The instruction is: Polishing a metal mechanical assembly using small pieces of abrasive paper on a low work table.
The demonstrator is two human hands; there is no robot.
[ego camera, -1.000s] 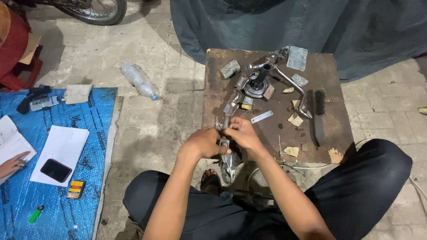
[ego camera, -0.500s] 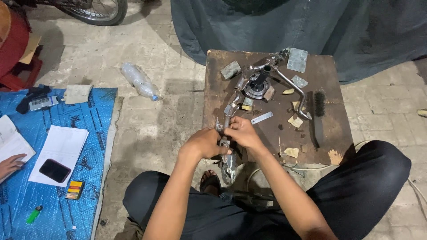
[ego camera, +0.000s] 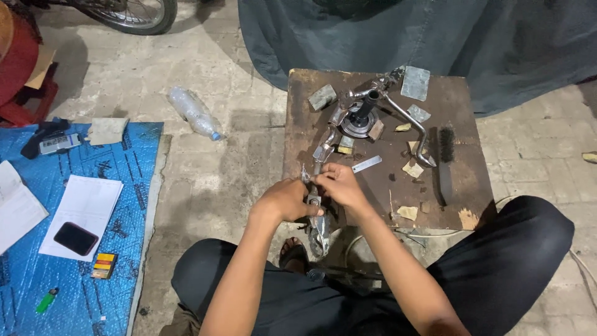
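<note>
L hand (ego camera: 285, 200) + R hand (ego camera: 339, 185) both pinching metal part (ego camera: 317, 214) at surface (ego camera: 460, 186) edge; part's long axis 12–6, hanging toward 6.

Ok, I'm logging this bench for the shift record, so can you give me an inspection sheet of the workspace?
Surface: small rusty brown work table, worn, on paved ground.
Job's things: metal part at the table's near edge, jig assembly behind.
Clutter: wire brush, metal plates, small scraps, flat strip.
Grippers: left hand and right hand both closed on the metal part.
Cables: thin cable at right, by the knee.
Surroundings: blue tarp with papers, phone, lighter; plastic bottle; dark cloth; wheel.
</note>
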